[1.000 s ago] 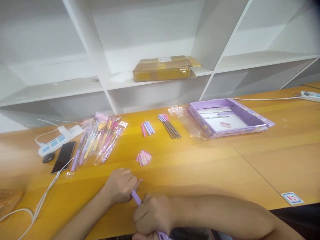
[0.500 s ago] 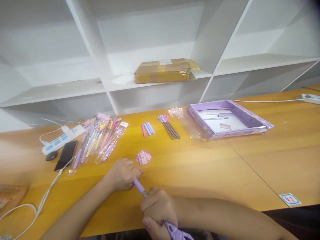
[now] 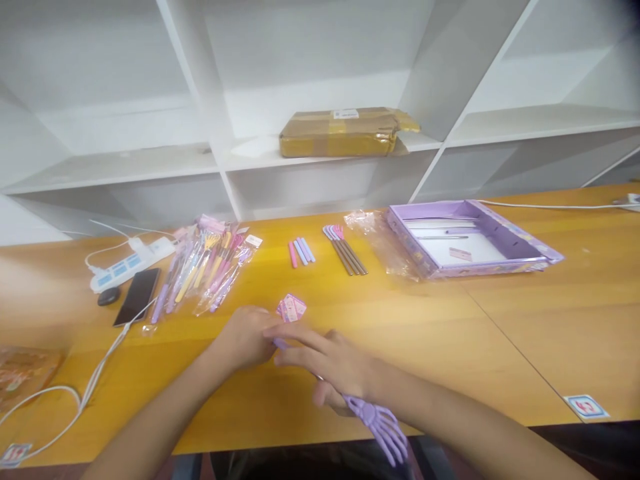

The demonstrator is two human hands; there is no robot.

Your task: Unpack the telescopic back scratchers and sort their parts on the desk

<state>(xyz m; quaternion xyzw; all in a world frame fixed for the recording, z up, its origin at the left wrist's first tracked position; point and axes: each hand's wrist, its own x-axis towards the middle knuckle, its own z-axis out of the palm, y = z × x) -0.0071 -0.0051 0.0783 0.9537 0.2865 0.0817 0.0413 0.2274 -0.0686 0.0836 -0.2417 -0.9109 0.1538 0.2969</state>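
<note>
A purple back scratcher (image 3: 377, 420) with a hand-shaped head lies slantwise between my two hands, its head toward the front edge. My left hand (image 3: 247, 338) is closed round the purple grip end. My right hand (image 3: 333, 363) lies over the shaft near the head; its fingers are stretched out and spread, reaching to my left hand. Pink cards (image 3: 291, 308) lie just beyond my hands. Farther back are short pink and blue tubes (image 3: 303, 251) and several metal rods with pink and blue heads (image 3: 346, 251).
Bagged scratchers (image 3: 207, 263), a phone (image 3: 138, 295), a mouse (image 3: 109, 296) and a power strip (image 3: 133, 263) are at the left. A purple box tray (image 3: 425, 253) stands at the right beside clear plastic (image 3: 375, 243). A taped carton (image 3: 345, 133) sits on the shelf.
My right hand has opened from its grip on the shaft, its fingers now stretched toward my left hand. More of the scratcher's head shows. The view has shifted slightly.
</note>
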